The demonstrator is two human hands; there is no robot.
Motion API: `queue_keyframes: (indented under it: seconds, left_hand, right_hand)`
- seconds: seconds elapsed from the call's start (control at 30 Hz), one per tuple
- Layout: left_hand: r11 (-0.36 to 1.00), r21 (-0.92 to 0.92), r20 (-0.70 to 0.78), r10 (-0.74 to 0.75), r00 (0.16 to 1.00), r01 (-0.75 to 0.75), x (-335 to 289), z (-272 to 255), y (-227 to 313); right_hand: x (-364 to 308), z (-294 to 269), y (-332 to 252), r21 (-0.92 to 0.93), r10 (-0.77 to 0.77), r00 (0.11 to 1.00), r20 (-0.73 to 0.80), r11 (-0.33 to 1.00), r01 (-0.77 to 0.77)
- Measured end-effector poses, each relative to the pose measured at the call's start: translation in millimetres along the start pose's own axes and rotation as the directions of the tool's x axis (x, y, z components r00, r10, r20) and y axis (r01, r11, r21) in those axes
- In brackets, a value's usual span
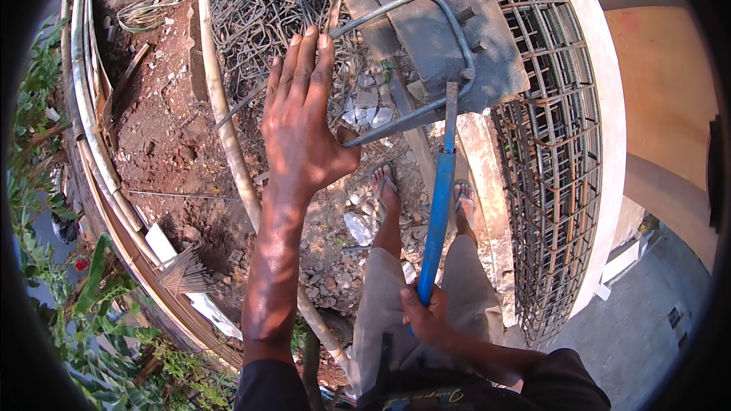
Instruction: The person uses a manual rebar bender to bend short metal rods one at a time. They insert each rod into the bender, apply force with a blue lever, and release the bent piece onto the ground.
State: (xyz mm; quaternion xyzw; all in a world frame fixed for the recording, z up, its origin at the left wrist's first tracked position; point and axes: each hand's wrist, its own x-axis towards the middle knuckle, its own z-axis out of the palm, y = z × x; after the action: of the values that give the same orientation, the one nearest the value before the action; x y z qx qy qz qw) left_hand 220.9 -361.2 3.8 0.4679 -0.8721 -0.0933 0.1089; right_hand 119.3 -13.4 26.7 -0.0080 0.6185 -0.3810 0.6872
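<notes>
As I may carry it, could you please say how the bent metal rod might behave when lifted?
The bent metal rod seems stiff: its long sides show no sag. Its wide, open shape may swing if held one-handed.

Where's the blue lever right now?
Right of centre in the head view, the blue lever runs from the right hand up to the bent steel rod.

A long bamboo pole [230, 144] crosses reddish earth [164, 114] strewn with rubble [327, 285], under bright, dappled sunlight. Well left of the pole, leafy green plants [95, 278] grow; well right of it, a white ledge [607, 106] runs near a grey floor [647, 320].
</notes>
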Motion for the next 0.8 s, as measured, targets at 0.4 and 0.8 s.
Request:
queue_keyframes:
  seconds: [0.4,0.8]
  left_hand:
    - [0.965,-0.212,-0.172,0.122,0.977,-0.158,12,17,-34]
    - [0.937,-0.324,0.152,-0.085,0.985,0.131,0,-72,5]
  right_hand:
    - [27,69,0,0.186,0.036,0.992,-0.125,0.983,-0.012]
    - [-50,1,-67,-0.300,-0.081,0.977,-0.197,0.954,0.019]
